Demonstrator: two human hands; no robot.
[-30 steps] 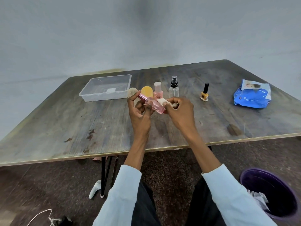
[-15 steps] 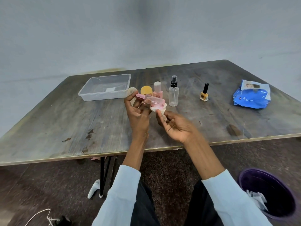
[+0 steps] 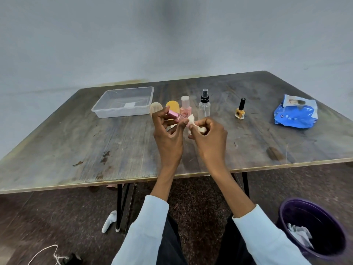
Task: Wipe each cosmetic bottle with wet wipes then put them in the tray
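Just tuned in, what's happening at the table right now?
A person is wiping a small pink bottle. The left hand holds the bottle above the table, and the right hand grips a crumpled wet wipe against it. The clear tray holds no bottles yet. Another pink bottle, a spray bottle and a yellow nail polish stand on the table, with the blue wipes pack off to the right.

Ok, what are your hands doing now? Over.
Left hand holds pink bottle. Right hand grips wet wipe against it. Tray holds no bottles; nothing in the way.
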